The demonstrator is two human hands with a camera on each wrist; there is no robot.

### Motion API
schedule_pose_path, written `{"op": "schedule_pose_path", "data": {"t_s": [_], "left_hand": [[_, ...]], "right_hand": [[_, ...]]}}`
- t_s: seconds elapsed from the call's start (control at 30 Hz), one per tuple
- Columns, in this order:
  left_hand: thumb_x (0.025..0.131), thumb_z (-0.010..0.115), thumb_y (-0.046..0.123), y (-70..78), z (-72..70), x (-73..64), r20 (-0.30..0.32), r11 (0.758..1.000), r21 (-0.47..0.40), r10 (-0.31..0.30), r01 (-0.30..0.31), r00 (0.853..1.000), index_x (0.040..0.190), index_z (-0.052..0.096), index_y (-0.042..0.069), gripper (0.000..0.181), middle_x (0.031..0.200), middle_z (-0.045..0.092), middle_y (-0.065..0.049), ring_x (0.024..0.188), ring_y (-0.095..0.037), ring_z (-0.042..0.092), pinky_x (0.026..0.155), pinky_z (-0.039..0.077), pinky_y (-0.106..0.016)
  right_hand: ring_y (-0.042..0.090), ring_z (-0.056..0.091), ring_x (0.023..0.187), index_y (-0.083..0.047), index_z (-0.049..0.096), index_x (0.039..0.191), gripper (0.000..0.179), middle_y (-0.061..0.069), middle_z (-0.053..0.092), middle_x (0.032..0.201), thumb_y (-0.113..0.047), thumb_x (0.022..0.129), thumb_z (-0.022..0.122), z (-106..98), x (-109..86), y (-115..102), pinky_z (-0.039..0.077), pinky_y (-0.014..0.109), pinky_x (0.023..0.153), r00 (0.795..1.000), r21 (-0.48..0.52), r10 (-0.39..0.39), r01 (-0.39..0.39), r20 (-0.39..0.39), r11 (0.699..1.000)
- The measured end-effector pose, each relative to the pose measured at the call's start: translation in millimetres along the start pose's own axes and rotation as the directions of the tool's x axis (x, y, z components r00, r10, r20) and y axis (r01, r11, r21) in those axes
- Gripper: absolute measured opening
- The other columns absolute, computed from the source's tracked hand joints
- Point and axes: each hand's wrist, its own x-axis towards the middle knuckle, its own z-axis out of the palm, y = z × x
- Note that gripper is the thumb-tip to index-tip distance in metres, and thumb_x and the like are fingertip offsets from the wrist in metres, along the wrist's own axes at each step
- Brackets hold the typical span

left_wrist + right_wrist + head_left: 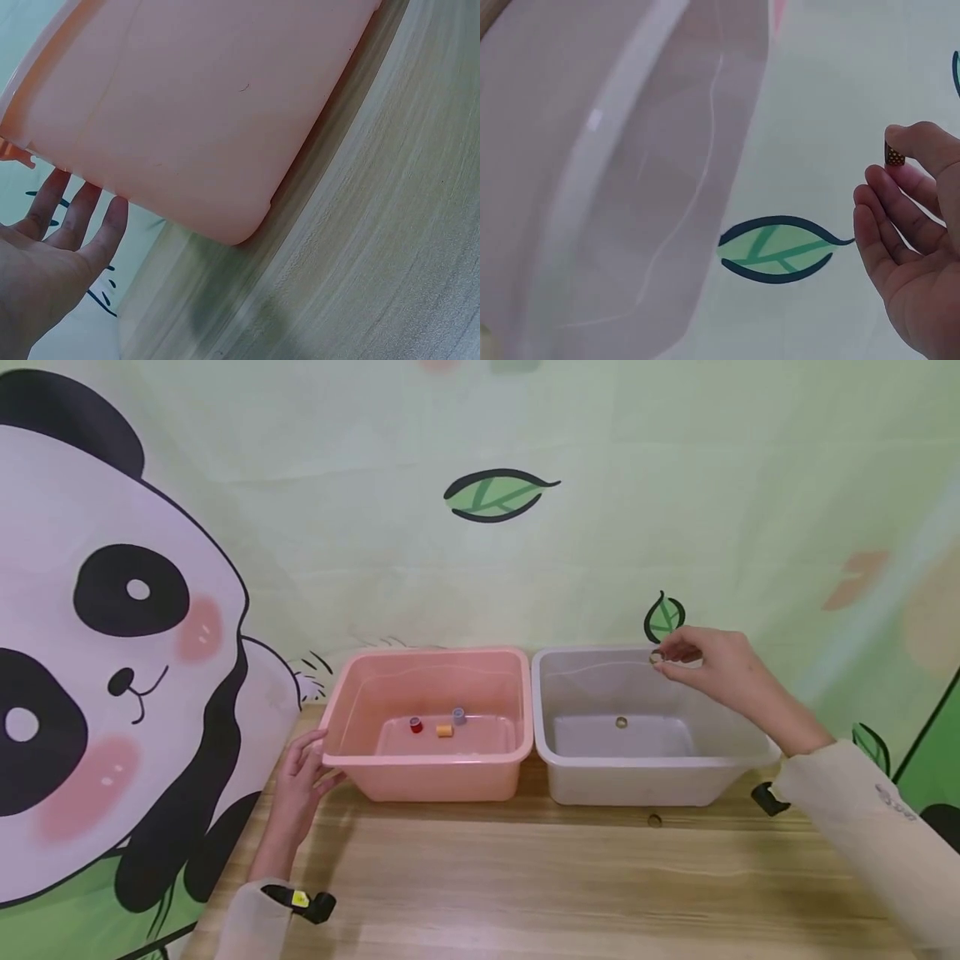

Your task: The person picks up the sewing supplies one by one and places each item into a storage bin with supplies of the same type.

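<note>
Above the far rim of the grey plastic bin (630,785), my right hand (716,664) pinches a small ring (657,657) between thumb and fingertip. The right wrist view shows this ring (895,154) as dark with yellowish dots. Another brass-coloured ring (621,722) lies on the grey bin's floor, and a third ring (655,820) is on the table in front of it. My left hand (298,781) is at the left side of the pink bin (442,781). In the left wrist view its extended fingers (79,214) touch the bin's wall.
Inside the pink bin lie a small red cylinder (416,724), an orange one (445,731) and a grey-blue one (459,716). Both bins stand side by side on a wooden table (480,885), against a printed panda backdrop (360,527).
</note>
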Motion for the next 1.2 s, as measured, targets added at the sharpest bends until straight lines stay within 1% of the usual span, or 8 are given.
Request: {"op": "schedule_pose_path", "data": {"t_s": [0.17,0.37,0.47,0.7,0.83,0.93,1.07,1.2], "left_hand": [[0.106,0.053,0.036,0.0,0.0,-0.5,-0.002,1.000,0.002,0.005,-0.005,1.000,0.147,0.043,0.012,0.049,0.138,0.050,-0.005,0.109,-0.013,0.068,0.092,0.058,-0.036],[0.107,0.052,0.034,-2.9,-0.6,-3.1,0.009,1.000,-0.005,0.003,-0.003,1.000,0.148,0.042,0.011,0.048,0.139,0.050,-0.005,0.107,-0.011,0.068,0.091,0.058,-0.034],[0.107,0.052,0.035,-3.0,-0.5,-3.2,0.003,1.000,-0.003,0.005,-0.005,1.000,0.148,0.042,0.011,0.048,0.138,0.050,-0.006,0.106,-0.010,0.068,0.090,0.058,-0.034],[0.106,0.053,0.036,-1.0,0.3,-1.8,-0.007,1.000,0.002,-0.010,0.010,1.000,0.146,0.044,0.013,0.048,0.141,0.049,-0.008,0.105,-0.009,0.068,0.091,0.058,-0.035],[0.106,0.053,0.036,-1.1,0.1,-2.1,-0.009,1.000,0.009,-0.015,0.015,1.000,0.146,0.044,0.014,0.047,0.142,0.048,-0.008,0.105,-0.009,0.068,0.091,0.058,-0.035],[0.106,0.053,0.036,-0.9,0.0,-2.3,-0.007,1.000,0.003,-0.008,0.008,1.000,0.145,0.045,0.014,0.046,0.142,0.048,-0.009,0.104,-0.009,0.068,0.090,0.058,-0.035],[0.106,0.052,0.036,0.3,-0.3,-1.9,-0.002,1.000,0.001,-0.003,0.003,1.000,0.145,0.045,0.014,0.046,0.143,0.046,-0.012,0.103,-0.008,0.068,0.090,0.058,-0.035],[0.106,0.052,0.036,1.6,-0.8,-1.5,0.004,1.000,0.003,-0.003,0.003,1.000,0.146,0.044,0.014,0.046,0.143,0.047,-0.011,0.103,-0.008,0.068,0.090,0.058,-0.034]], "right_hand": [[0.031,0.069,0.098,-0.005,0.070,0.112,0.024,0.012,0.072,0.105,-0.023,0.095,0.073,-7.8,12.6,-1.9,0.054,0.053,0.087,1.000,-0.010,-0.009,0.009,0.002,1.000],[0.027,0.069,0.095,-0.007,0.071,0.108,0.021,0.009,0.073,0.101,-0.021,0.093,0.076,-15.3,24.5,-7.4,0.055,0.049,0.086,0.997,-0.056,-0.060,0.062,0.037,0.997],[0.026,0.070,0.094,-0.008,0.070,0.107,0.020,0.006,0.073,0.100,-0.021,0.093,0.076,-19.1,29.5,-9.2,0.054,0.047,0.085,0.996,-0.072,-0.072,0.076,0.060,0.994],[0.023,0.070,0.094,-0.011,0.070,0.108,0.018,0.004,0.074,0.100,-0.021,0.094,0.074,-24.1,40.6,-4.3,0.053,0.042,0.082,0.992,-0.068,-0.028,0.036,0.120,0.997],[0.024,0.070,0.095,-0.011,0.069,0.109,0.020,0.005,0.075,0.102,-0.024,0.096,0.073,-25.2,47.3,1.4,0.052,0.039,0.082,0.990,-0.045,0.022,-0.015,0.141,0.999],[0.025,0.069,0.096,-0.010,0.069,0.111,0.023,0.007,0.074,0.103,-0.028,0.097,0.072,-26.4,52.8,4.2,0.052,0.037,0.080,0.987,-0.026,0.053,-0.049,0.152,0.998],[0.025,0.069,0.097,-0.009,0.069,0.113,0.025,0.008,0.074,0.105,-0.028,0.097,0.071,-27.0,58.7,5.8,0.052,0.036,0.080,0.984,-0.018,0.064,-0.062,0.164,0.998],[0.024,0.069,0.098,-0.010,0.069,0.115,0.027,0.007,0.074,0.107,-0.029,0.096,0.072,-26.8,63.3,7.1,0.051,0.036,0.081,0.979,-0.019,0.078,-0.076,0.188,0.997]]}}
